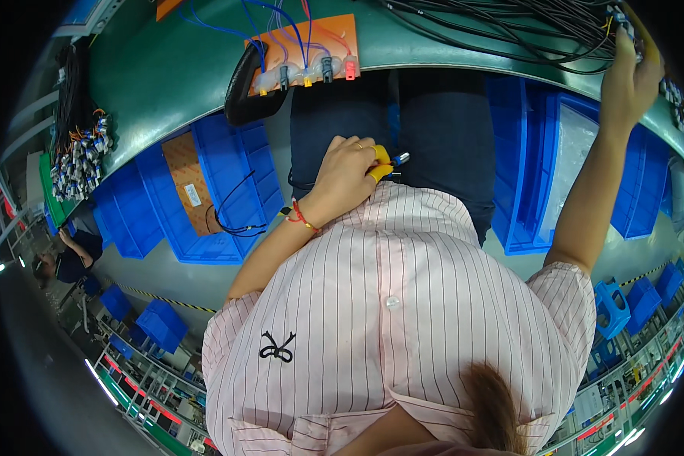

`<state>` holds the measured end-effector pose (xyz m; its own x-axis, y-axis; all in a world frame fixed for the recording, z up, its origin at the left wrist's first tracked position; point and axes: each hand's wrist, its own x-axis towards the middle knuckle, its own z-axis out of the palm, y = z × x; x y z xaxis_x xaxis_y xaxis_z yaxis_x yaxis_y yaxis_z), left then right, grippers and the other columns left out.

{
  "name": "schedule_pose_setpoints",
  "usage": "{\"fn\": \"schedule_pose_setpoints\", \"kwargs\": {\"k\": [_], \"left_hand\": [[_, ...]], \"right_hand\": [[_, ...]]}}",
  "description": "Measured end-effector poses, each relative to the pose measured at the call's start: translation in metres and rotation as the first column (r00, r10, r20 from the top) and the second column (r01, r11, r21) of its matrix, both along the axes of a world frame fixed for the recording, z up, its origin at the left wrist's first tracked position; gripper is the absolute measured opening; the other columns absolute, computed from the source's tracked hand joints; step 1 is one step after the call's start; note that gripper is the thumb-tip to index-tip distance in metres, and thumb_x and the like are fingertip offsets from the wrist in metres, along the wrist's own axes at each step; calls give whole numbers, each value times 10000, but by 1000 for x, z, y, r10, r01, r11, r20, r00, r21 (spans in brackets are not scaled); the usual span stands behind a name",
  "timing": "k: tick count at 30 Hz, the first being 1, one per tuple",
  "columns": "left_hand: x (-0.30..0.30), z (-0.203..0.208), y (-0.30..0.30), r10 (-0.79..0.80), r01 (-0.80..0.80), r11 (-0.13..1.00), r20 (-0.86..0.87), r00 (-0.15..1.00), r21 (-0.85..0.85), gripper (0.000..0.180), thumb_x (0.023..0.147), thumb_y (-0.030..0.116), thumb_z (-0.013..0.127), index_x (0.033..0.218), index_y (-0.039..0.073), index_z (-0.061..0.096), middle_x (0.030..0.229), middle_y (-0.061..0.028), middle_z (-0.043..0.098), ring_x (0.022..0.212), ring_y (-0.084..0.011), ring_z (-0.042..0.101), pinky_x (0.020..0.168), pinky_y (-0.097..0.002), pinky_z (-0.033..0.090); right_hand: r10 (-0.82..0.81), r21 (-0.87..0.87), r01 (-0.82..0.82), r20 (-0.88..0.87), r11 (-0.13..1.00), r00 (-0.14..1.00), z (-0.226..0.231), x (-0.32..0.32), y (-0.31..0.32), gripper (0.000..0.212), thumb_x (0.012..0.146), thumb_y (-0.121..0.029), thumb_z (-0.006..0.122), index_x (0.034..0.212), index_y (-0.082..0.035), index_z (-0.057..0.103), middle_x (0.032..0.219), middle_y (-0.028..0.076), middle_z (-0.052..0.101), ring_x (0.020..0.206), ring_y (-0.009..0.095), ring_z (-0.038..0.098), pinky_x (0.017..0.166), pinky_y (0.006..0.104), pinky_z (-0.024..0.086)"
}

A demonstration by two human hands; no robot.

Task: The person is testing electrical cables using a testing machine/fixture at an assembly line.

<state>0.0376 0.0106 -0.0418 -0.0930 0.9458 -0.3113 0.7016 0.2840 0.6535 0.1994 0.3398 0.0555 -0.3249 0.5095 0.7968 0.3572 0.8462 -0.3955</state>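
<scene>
My left hand [346,175], with yellow finger covers on its fingertips, is in front of my shirt, above my lap. Its fingers pinch a black cable with a metal-and-blue connector [401,159] sticking out past the fingertips. Far to the right, my right hand [632,80] reaches over the table to the ends of a bundle of black cables [501,30]. Its fingers close around silver connectors [623,23] there; which cable they grip is partly hidden. Ahead on the green table [159,83], an orange board [334,34] carries several coloured connectors and wires.
A black curved object [243,95] sits at the table's front edge beside the board. More cables with connectors [80,156] hang at the far left. Blue bins [243,159] stand below the table on both sides, one holding cardboard [186,175]. Another person [76,254] is far left.
</scene>
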Motion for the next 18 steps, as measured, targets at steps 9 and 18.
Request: {"fn": "schedule_pose_setpoints", "kwargs": {"k": [9,18], "left_hand": [[-12,44,11,222,-347,937,728,649,24,227,902,3,589,1122,-5,641,985,-34,611,838,-85,598,741,-215,495],[-50,37,-21,381,-578,809,652,655,109,237,887,23,615,1118,-23,641,934,-38,630,738,-85,554,687,-215,454]], "right_hand": [[686,-931,-339,-157,137,710,-52,-2,-182,400,850,-175,667,1202,-19,559,965,94,611,839,164,590,774,279,482],[-223,-470,-861,-876,193,428,-16,60,-81,355,930,-164,545,1190,73,496,815,49,486,792,151,463,826,335,403]]}}
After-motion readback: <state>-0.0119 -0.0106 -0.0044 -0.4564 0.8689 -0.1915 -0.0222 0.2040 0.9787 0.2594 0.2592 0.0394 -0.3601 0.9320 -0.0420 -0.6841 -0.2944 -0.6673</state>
